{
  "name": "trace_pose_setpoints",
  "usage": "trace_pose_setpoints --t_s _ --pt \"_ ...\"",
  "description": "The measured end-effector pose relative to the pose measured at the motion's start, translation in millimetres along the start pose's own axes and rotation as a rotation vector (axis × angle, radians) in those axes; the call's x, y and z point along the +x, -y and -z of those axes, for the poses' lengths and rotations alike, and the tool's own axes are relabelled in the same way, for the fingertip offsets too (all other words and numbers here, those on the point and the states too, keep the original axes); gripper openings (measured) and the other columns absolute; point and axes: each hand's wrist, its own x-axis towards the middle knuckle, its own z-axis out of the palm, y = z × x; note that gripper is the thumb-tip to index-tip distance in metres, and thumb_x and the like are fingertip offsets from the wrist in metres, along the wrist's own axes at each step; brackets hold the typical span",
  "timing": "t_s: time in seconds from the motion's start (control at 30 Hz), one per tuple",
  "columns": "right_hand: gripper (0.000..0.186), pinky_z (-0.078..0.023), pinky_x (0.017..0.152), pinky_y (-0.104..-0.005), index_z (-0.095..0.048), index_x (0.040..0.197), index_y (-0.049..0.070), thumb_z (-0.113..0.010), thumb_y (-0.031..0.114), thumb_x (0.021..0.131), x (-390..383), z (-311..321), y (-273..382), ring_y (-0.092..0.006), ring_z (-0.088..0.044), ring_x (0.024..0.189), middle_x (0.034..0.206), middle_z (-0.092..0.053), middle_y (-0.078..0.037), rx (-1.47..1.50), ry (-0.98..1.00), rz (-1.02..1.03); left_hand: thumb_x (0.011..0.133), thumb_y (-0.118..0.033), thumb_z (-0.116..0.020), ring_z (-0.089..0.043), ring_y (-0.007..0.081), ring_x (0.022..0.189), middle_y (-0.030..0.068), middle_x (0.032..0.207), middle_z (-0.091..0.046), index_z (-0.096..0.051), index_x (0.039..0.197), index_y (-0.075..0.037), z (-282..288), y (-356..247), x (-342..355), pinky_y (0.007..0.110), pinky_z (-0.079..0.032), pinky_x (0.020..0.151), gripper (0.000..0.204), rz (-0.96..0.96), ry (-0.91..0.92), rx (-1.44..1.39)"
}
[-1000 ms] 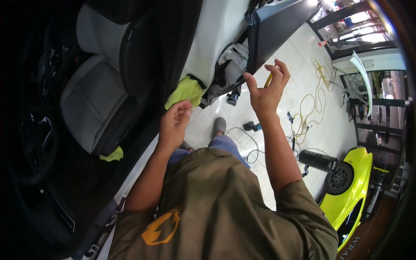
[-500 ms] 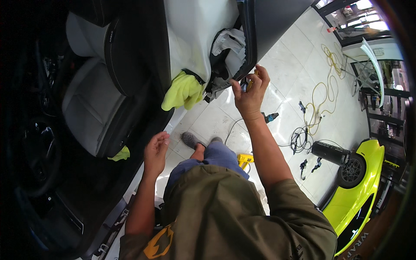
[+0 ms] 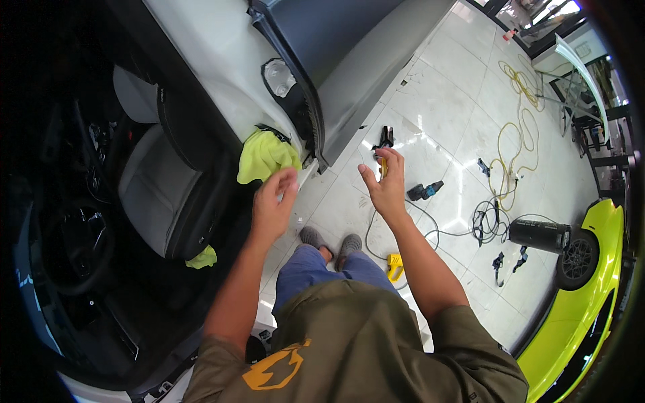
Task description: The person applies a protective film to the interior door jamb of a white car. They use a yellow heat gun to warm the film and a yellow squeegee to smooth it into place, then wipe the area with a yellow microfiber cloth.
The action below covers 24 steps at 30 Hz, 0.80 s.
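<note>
My left hand (image 3: 272, 205) is raised just below a lime-green cloth (image 3: 262, 158), fingers loosely bent and thumb apart, with nothing visible in it. The cloth hangs at the lower end of the car's white door pillar (image 3: 215, 74). My right hand (image 3: 386, 185) is over the tiled floor, to the right of the grey door panel's edge (image 3: 363, 87). Between its thumb and fingers is a small yellow tool (image 3: 383, 166), mostly covered, its kind unclear. A rounded opening with a clear lamp-like insert (image 3: 279, 77) shows beside the pillar.
A grey car seat (image 3: 158, 188) is inside the car at left. On the floor are a yellow heat gun (image 3: 395, 266), a blue-black power tool (image 3: 424, 191), cables and a yellow hose (image 3: 500, 168). A black cylinder (image 3: 537, 234) lies by a lime car (image 3: 571, 322).
My view has shifted, and the car's door edge appears farther left. My left hand has risen toward the green cloth. My right hand has come away from the door edge with the yellow tool.
</note>
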Motion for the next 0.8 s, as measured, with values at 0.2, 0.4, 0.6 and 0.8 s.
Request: trace_pose_setpoints --t_s 0.2,0.4,0.6,0.8 --pt "0.064 -0.042 0.095 -0.0438 -0.051 0.123 0.002 -0.081 0.032 0.074 55 -21 64 -0.0394 -0.048 0.114 0.128 -0.043 -0.022 -0.013 -0.139 0.471 0.092 -0.003 -0.056 -0.061 0.0218 0.111 0.015 0.119 -0.063 -0.054 0.124 0.003 -21 -2 72 0.032 -0.047 0.096 0.032 -0.267 -0.019 -0.107" --pt "0.07 -0.042 0.09 -0.0459 -0.051 0.124 0.006 -0.082 0.038 0.07 96 -52 62 -0.0382 -0.047 0.105 0.129 -0.041 -0.019 -0.154 -0.382 0.852 0.094 0.002 -0.048 -0.058 0.0177 0.113 0.0105 0.117 -0.062 -0.052 0.128 0.003 -23 38 96 0.03 -0.044 0.098 0.033 -0.327 0.17 -0.206" --pt "0.069 -0.044 0.093 -0.0398 -0.051 0.127 0.008 -0.084 0.034 0.072 89 -89 3 -0.0328 -0.049 0.113 0.128 -0.043 -0.016 -0.158 -0.544 0.979 0.094 0.004 -0.045 -0.055 0.0225 0.12 0.018 0.126 -0.058 -0.043 0.137 0.002 -42 94 95 0.034 -0.042 0.102 0.043 -0.596 0.109 -0.263" --pt "0.066 -0.047 0.087 -0.042 -0.048 0.127 0.004 -0.081 0.03 0.076 80 -140 -70 -0.0378 -0.05 0.108 0.126 -0.042 -0.021 -0.155 -0.617 1.057 0.096 0.002 -0.046 -0.054 0.0246 0.121 0.0194 0.129 -0.055 -0.042 0.135 0.006 -43 151 95 0.036 -0.041 0.105 0.04 -0.737 0.068 -0.277"
